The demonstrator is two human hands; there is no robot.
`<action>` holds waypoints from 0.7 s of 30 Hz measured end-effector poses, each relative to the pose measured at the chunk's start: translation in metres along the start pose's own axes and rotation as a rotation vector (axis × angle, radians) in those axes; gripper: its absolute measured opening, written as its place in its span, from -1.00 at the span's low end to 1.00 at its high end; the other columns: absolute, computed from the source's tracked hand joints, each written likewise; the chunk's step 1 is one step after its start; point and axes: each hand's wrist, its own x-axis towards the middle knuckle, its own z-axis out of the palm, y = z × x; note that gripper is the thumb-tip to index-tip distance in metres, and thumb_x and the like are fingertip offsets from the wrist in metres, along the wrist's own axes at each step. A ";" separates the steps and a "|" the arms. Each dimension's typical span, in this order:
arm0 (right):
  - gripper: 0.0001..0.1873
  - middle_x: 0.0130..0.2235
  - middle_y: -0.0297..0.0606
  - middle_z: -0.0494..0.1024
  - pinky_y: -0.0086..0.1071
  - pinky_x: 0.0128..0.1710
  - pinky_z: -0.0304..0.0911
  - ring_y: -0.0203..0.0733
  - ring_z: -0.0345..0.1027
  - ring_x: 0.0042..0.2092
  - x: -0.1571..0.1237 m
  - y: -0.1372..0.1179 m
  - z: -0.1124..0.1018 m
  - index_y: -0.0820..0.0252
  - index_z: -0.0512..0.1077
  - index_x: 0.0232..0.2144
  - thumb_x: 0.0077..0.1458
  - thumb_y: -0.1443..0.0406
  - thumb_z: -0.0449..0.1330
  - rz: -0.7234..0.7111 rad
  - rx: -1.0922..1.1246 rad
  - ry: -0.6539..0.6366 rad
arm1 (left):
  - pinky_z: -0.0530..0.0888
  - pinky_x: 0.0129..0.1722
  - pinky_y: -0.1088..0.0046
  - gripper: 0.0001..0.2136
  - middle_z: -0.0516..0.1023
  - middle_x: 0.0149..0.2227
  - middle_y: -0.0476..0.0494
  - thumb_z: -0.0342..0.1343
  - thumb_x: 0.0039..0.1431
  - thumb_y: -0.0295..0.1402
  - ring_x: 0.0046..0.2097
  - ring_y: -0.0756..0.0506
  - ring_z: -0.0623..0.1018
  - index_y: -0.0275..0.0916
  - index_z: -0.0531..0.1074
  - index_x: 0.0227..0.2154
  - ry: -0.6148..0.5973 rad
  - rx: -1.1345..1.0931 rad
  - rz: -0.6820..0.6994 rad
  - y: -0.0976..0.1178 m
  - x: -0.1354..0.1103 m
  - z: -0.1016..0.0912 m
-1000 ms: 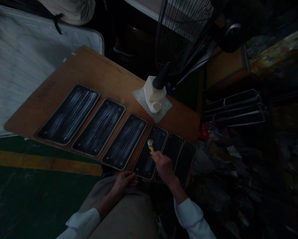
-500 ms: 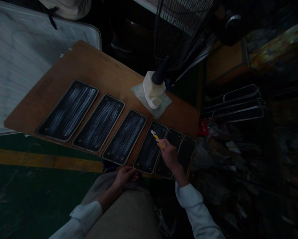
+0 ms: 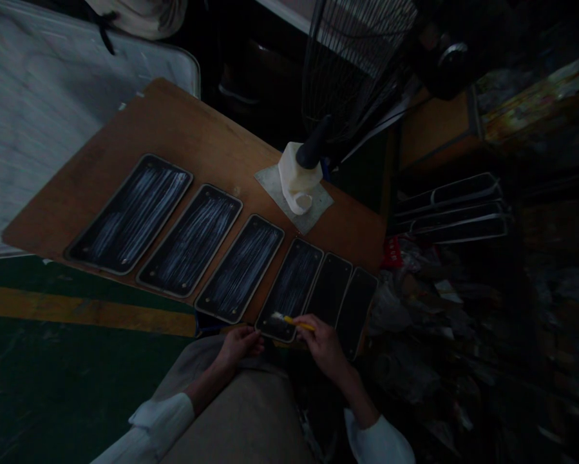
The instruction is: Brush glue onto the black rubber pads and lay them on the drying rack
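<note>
Several black oblong panels lie in a row on a wooden board (image 3: 183, 135). The three at left (image 3: 131, 212) carry white brush streaks, and so does the fourth panel (image 3: 292, 283). My right hand (image 3: 324, 341) is closed on a small yellow-handled brush (image 3: 289, 319), whose bristles touch the near end of the fourth panel. My left hand (image 3: 238, 345) rests with curled fingers at that panel's near corner, by my knee. The two panels at right (image 3: 344, 299) look plain black.
A white lump with a dark handle stuck in it (image 3: 299, 177) sits on a grey pad behind the panels. A wire fan guard (image 3: 357, 64) stands beyond. More dark panels are stacked at right (image 3: 456, 209). A grey mat (image 3: 42, 109) lies at left.
My right hand has drawn the brush from the far end of the fourth panel down to its near end. White streaks now cover that panel. My left hand has barely moved.
</note>
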 end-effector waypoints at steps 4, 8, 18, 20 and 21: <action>-0.75 -0.13 -0.25 0.56 -0.33 -0.15 0.42 -0.20 0.52 -0.16 0.062 0.025 -0.041 0.09 0.46 -0.09 0.32 0.23 0.02 -0.067 -0.053 0.226 | 0.46 -0.54 0.50 -0.66 0.57 -0.57 -0.06 0.42 -0.16 -0.23 -0.56 -0.04 0.55 -0.29 0.39 -0.47 0.072 -0.008 0.012 0.002 0.000 0.003; -0.73 -0.11 -0.19 0.55 -0.31 -0.09 0.39 -0.16 0.48 -0.08 0.082 0.029 -0.049 0.10 0.44 -0.04 0.34 0.23 0.00 -0.179 -0.246 0.302 | 0.46 -0.53 0.48 -0.61 0.58 -0.55 -0.07 0.43 -0.24 -0.16 -0.54 -0.04 0.55 -0.28 0.39 -0.48 0.060 -0.002 0.048 0.001 0.000 0.003; -0.77 -0.15 -0.27 0.57 -0.41 -0.19 0.43 -0.22 0.52 -0.17 0.038 0.003 -0.047 0.05 0.46 -0.08 0.33 0.24 0.03 -0.119 -0.055 0.043 | 0.45 -0.49 0.45 -0.60 0.57 -0.55 -0.03 0.41 -0.29 -0.02 -0.51 -0.06 0.54 -0.19 0.42 -0.54 0.039 -0.012 0.069 -0.018 0.014 -0.001; -0.77 -0.14 -0.26 0.56 -0.39 -0.19 0.45 -0.22 0.53 -0.20 0.072 -0.002 -0.077 0.05 0.45 -0.08 0.32 0.22 0.04 -0.147 0.023 0.151 | 0.44 -0.51 0.45 -0.58 0.54 -0.58 0.01 0.41 -0.33 0.02 -0.52 -0.06 0.53 -0.16 0.40 -0.58 0.035 -0.001 0.072 -0.024 0.021 -0.002; -0.76 -0.14 -0.24 0.56 -0.37 -0.21 0.45 -0.21 0.53 -0.22 0.093 -0.004 -0.092 0.06 0.45 -0.08 0.31 0.21 0.04 -0.173 0.042 0.208 | 0.43 -0.52 0.45 -0.57 0.53 -0.59 0.02 0.41 -0.35 0.04 -0.53 -0.06 0.53 -0.15 0.38 -0.59 0.036 0.005 0.074 -0.027 0.024 -0.002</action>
